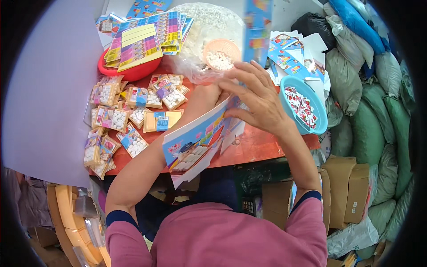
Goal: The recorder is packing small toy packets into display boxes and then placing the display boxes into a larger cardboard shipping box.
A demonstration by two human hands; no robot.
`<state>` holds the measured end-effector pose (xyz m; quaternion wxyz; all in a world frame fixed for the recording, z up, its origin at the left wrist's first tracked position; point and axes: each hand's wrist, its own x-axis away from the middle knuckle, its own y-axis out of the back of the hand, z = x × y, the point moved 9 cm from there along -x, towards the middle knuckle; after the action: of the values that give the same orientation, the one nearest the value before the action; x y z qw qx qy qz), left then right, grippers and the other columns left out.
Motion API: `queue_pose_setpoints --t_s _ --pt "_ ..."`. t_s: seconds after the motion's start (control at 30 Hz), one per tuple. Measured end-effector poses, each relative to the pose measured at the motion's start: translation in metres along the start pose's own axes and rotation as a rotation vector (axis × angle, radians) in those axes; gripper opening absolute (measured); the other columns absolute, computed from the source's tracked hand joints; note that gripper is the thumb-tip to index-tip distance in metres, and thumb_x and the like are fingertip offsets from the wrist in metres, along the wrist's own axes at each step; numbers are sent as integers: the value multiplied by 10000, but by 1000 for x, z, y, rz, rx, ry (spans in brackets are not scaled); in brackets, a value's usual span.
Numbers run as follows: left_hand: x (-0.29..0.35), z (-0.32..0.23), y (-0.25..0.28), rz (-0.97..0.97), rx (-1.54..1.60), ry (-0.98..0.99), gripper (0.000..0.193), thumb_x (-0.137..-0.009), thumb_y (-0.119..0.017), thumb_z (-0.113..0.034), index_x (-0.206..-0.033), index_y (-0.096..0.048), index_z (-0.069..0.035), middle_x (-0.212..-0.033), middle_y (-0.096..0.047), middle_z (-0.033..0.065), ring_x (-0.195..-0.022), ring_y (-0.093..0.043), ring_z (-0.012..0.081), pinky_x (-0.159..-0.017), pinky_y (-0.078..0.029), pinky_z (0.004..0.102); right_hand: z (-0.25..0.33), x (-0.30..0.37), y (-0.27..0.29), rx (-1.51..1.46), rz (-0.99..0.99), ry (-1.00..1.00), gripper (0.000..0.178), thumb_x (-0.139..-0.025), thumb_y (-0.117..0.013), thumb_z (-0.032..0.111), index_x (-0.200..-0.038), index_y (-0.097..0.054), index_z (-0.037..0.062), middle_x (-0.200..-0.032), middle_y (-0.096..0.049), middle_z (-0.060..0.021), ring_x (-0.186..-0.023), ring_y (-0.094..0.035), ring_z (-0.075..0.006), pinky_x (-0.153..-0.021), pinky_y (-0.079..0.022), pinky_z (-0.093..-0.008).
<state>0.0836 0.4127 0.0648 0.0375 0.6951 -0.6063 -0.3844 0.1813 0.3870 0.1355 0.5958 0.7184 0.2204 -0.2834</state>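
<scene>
Printed carton (195, 144) up in the air now, tilted over the red table's (258, 149) near edge: flat, smooth card, blue w/ colourful print, pale flaps hanging loose below. R hand (258, 95) has it, fingers bent & spread round the upper corner, thumb on the card. L hand (212, 91) is at the same end, mostly hidden, so can't tell its grip. Tall blue strip (257, 31) rises above the R hand, blurred; can't tell if it's part of the same card.

Table's L side: a jumble of tan tray packs (111, 118), rectangular, w/ round white lumps & printed bands. Far L corner: glossy red basin (149, 69), round, w/ a fanned card stack (138, 46) on top. Far edge, mid: crinkly clear plastic bag (195, 22) full of white bits, & a round peach basket (220, 42) w/ small white pieces. Table's R end: smooth blue basin (321, 107), heaped w/ tiny red-&-white sachets (300, 107). Beyond that end: bulging, creased woven sacks (369, 129), mostly green.
</scene>
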Motion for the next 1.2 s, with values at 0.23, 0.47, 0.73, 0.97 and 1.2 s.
queue_pose_setpoints --t_s 0.23,0.47,0.73,0.97,1.2 --pt "-11 69 51 -245 144 228 294 -872 -480 -139 -1107 -594 -5 -795 -627 242 -710 -637 294 -671 -476 396 -9 9 28 67 78 60 257 -625 -745 107 -844 -611 93 -909 -624 -13 -1013 -584 -228 -971 -373 -445" --pt "-15 59 111 -226 -175 98 449 -823 -497 -79 -1273 -516 -79 -858 -653 174 -698 -617 247 -689 -478 327 -111 60 48 -377 147 -387 153 -799 -661 153 -853 -597 25 -905 -603 -55 -938 -559 -182 -856 -404 -296" --pt "-29 51 85 192 37 149 345 -782 -498 -45 -1097 -629 8 -902 -658 117 -854 -628 148 -678 -472 276 -179 68 37 -685 -156 -866 218 -914 -544 222 -903 -624 20 -776 -558 25 -718 -500 -35 -660 -389 -168" --pt "-1 36 51 494 378 293 237 -814 -530 -86 -950 -669 50 -920 -667 109 -928 -641 167 -726 -517 258 -210 106 26 -949 -244 -946 279 -864 -599 282 -869 -635 6 -794 -591 -29 -713 -517 -84 -608 -440 -241" --pt "9 42 37 460 706 155 433 -859 -555 -309 -1140 -550 20 -991 -626 87 -877 -610 162 -802 -486 295 -219 136 -7 -2209 -156 -614 231 -862 -591 245 -871 -620 17 -801 -576 -32 -709 -525 -108 -617 -460 -256"
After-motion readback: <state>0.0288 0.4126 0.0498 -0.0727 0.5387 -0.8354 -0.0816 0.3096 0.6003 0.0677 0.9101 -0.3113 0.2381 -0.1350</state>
